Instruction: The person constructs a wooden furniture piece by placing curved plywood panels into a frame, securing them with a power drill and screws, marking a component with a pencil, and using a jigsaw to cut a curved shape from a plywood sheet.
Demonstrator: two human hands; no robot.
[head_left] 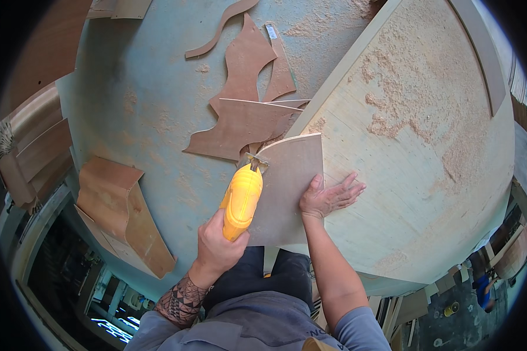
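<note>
My left hand is wrapped round the rear of a yellow jigsaw. The saw's metal base sits at the upper left edge of a brown plywood sheet with a curved far edge. The blade is too small to make out. My right hand holds nothing; its fingers are stretched out, the thumb at the sheet's right edge and the palm beside it over a pale wooden board. Just beyond the saw lie brown plywood offcuts with wavy edges.
Sawdust covers much of the pale board, bordered by a wooden strip. More cut pieces lie farther back on the bluish table. A stack of curved plywood pieces rests at left. At far lower right, another person in blue appears.
</note>
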